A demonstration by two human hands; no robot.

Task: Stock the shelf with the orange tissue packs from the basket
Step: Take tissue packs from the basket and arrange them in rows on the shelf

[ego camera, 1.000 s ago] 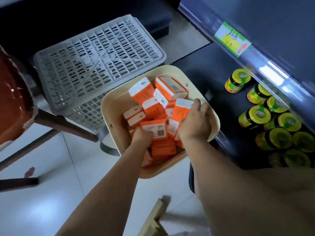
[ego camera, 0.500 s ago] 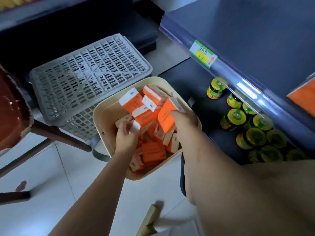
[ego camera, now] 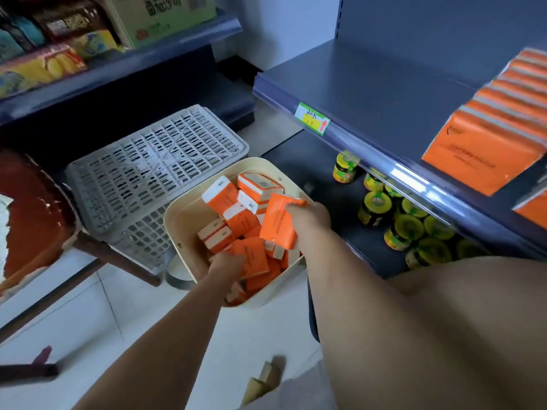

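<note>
A cream basket (ego camera: 180, 220) on the floor holds several orange tissue packs (ego camera: 225, 199). My right hand (ego camera: 310, 216) grips one orange tissue pack (ego camera: 278, 223) and holds it upright just above the basket's right rim. My left hand (ego camera: 226, 266) reaches into the basket's near side and closes on another orange pack (ego camera: 251, 255) lying there. On the dark blue shelf (ego camera: 370, 93) at the upper right stands a row of orange tissue packs (ego camera: 485, 143), front to back.
An upturned grey plastic crate (ego camera: 148, 173) sits behind the basket. Yellow-lidded jars (ego camera: 408, 226) fill the lower shelf under a price tag (ego camera: 312, 118). A red chair (ego camera: 32, 214) stands left. Snack packets (ego camera: 44, 63) line the far shelf. A cardboard scrap (ego camera: 263, 380) lies on the floor.
My right hand has lifted its tissue pack higher and rightward, clear of the pile. My left hand moved down to a pack at the near side. The view has tilted up, showing the shelf.
</note>
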